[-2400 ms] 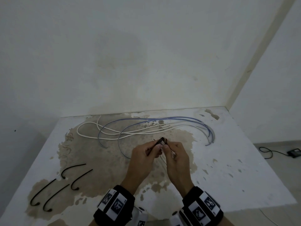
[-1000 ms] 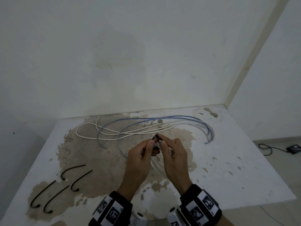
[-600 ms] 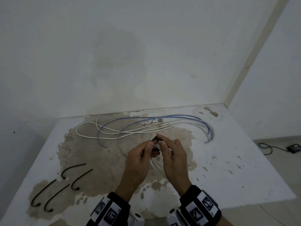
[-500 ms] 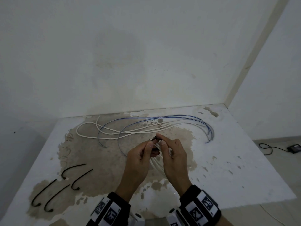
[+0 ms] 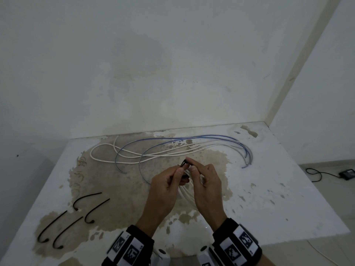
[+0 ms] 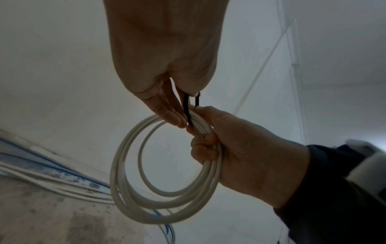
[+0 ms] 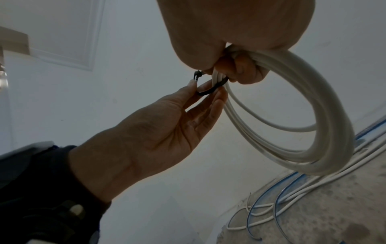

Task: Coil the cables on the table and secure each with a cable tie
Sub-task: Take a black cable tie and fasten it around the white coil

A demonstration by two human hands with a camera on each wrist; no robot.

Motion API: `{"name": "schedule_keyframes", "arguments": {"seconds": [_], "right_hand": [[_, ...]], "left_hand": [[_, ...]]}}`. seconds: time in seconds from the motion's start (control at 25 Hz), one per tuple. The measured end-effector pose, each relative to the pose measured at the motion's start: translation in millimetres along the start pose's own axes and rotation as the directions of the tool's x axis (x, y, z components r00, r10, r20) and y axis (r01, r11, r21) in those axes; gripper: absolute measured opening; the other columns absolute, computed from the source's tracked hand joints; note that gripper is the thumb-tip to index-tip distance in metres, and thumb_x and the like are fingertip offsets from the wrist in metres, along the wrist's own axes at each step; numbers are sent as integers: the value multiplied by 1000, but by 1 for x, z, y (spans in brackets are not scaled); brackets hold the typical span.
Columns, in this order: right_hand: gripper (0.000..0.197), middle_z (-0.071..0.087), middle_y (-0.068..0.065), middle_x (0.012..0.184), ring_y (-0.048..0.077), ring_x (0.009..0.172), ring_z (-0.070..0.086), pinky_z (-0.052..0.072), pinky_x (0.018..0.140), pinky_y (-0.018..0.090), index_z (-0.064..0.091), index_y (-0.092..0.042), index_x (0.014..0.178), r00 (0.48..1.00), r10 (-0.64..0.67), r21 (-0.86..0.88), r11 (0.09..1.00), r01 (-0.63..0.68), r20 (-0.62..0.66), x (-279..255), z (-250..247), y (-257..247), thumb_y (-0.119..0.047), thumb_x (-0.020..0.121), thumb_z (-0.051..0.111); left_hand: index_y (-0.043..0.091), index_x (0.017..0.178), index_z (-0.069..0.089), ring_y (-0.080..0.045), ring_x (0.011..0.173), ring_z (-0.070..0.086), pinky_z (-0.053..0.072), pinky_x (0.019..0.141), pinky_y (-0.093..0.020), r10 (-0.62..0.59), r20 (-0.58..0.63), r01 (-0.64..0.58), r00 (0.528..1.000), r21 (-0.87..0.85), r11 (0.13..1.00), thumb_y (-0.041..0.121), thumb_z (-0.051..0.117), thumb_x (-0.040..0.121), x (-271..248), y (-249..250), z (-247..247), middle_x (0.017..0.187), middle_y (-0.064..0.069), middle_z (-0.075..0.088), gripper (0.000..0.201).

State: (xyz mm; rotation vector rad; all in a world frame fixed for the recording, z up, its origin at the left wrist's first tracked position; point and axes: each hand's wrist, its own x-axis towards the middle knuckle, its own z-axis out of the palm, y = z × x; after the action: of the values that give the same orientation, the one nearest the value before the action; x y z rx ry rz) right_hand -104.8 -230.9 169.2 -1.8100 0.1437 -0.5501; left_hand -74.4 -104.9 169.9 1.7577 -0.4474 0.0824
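Four spare black cable ties (image 5: 67, 217) are lying in a loose row near the front left corner of the table (image 5: 278, 198), untouched, which suggests at least as many coils are expected. Toward the back edge, the loose white cables (image 5: 107, 160) and blue cables (image 5: 238, 141) are sprawling in long arcs from the left side to the back right corner, not yet coiled. Above the middle of the table, the left hand (image 5: 165, 189) is pinching the black cable tie (image 7: 211, 90) between thumb and forefinger, its other fingers lying fairly straight beneath the strap. That tie is wrapping once round the strands of the coiled white cable (image 6: 167, 165), and its head is showing at the fingertips. The right hand (image 5: 207, 187) is gripping the coil with curled fingers, bunching the strands together, while its thumb and forefinger are meeting the tie's head from the other side. Compared with a couple of seconds earlier, the hands are sitting a little lower and nearer, and the tie's loop is looking smaller and closer to the bundle, so the strap is probably threaded and being drawn snug. Whether it is fully cinched I cannot tell. This reads as the first coil nearly secured, with the loose cables at the back edge still waiting.
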Motion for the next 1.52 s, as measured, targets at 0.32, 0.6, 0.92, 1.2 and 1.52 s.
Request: {"name": "schedule_keyframes", "arguments": {"seconds": [0.32,0.6,0.92,1.2,1.52], "right_hand": [[26,51,1,88,7,84,54,42,70,7,60,-45,119,1000,22,2,1000,-22,0,-4,0,6,-35,98,49],[26,54,8,90,9,84,54,42,71,6,59,-49,114,1000,1,-4,1000,-1,23,-3,0,10,-29,100,51],[28,50,3,88,9,81,51,41,69,7,61,-37,123,999,-9,-110,994,15,48,-5,1,22,-23,101,51],[28,49,2,87,9,79,51,41,69,7,65,-30,124,999,31,-144,989,-27,27,-11,0,27,-21,102,51],[29,54,5,90,10,80,55,43,72,6,65,-33,124,997,37,-185,983,-24,65,-14,1,27,-19,103,50]], "left_hand": [[22,108,72,-8,80,71,59,74,-27,17,86,-27,996,115,993,24,47,102,4,12,-2,89,4,75,26],[9,104,72,-5,74,71,57,69,-20,22,30,-26,999,149,989,21,42,104,4,10,2,82,1,75,33],[10,104,65,-2,70,69,55,66,-17,-37,230,-33,973,293,956,25,38,104,17,13,-8,79,3,71,31],[7,104,66,-5,70,69,57,68,-21,-85,296,-4,951,290,957,24,38,105,17,9,-8,80,1,71,33],[11,100,64,-1,67,67,55,66,-19,-112,329,-20,938,371,928,25,35,105,14,3,-6,76,5,68,32]]}}
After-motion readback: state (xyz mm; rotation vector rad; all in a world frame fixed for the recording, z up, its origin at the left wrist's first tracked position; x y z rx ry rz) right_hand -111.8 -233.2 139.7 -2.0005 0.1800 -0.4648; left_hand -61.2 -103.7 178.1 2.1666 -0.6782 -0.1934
